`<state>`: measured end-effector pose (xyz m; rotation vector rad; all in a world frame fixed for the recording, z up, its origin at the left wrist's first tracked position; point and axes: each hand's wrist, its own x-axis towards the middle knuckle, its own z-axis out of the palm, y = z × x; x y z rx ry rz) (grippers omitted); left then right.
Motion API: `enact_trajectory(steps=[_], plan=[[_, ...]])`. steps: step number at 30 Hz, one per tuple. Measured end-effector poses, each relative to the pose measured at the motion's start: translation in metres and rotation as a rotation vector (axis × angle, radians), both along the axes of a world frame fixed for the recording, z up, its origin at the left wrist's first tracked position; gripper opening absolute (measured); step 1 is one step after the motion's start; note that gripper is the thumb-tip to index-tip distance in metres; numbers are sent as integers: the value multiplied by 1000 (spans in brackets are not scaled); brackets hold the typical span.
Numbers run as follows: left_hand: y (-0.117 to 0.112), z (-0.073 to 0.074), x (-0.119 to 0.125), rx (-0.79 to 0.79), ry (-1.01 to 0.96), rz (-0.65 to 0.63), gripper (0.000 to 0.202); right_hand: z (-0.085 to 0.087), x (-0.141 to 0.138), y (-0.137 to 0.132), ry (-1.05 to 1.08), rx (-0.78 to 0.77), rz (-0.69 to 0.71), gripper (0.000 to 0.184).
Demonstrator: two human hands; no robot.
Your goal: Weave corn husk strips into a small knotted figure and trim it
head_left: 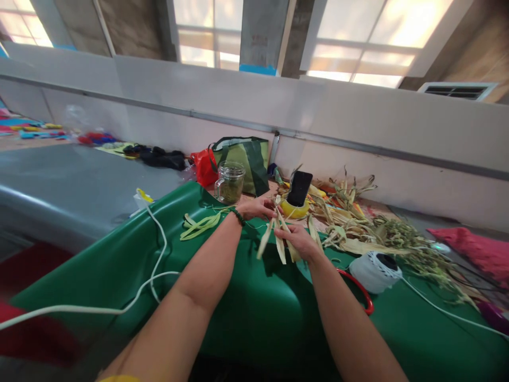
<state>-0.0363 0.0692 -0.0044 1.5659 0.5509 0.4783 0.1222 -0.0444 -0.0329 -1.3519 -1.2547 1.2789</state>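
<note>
Both hands are closed on pale dried corn husk strips (280, 248) above the green cloth (254, 302). My left hand (260, 208), with a dark green bead bracelet at its wrist, pinches the upper ends. Lower down, my right hand (299, 240) grips the strips, which fan out and hang toward the cloth. A thin thread runs near my left hand. Beyond the hands, a black phone (300, 188) leans upright in a yellow ring-shaped stand (295, 210). Light green strips (200, 226) lie left of my left forearm.
A glass mug (234, 185) stands by a green bag (256, 162). Dried husks (338, 212) heap at the right. A white string spool (371, 273) and a red curved handle (363, 292) lie beside my right forearm. A white cable (159, 249) crosses the left side.
</note>
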Motion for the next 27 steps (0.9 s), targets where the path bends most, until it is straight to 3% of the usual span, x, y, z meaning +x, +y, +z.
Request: enact_trajectory(steps=[4,8,12,14,16,18,20,23,25,27], plan=[[4,-4,-3,-2,8,-24,34,1,6,-3,39,-82,58,34],[3,-4,-5,-45,7,-19,36,-1,9,-1,-51,-35,15,29],[3,-4,1,76,20,84,46,-6,11,4,-225,29,-49,23],[3,-6,9,253,-54,268,54,-7,12,6,-353,66,-64,22],[0,-7,18,567,-105,485,60,-7,12,6,-518,84,-85,23],[-8,-6,26,903,-58,585,61,-4,11,4,-734,70,-134,27],[-21,-3,32,1136,44,583,63,1,8,0,-973,33,-184,30],[-41,0,39,1283,123,514,66,10,1,-7,-1282,-69,-176,31],[-47,-3,44,1206,94,339,57,17,-3,-10,-1420,-106,-116,31],[-46,-12,47,942,12,223,38,25,-3,-12,-1492,-82,-75,31]])
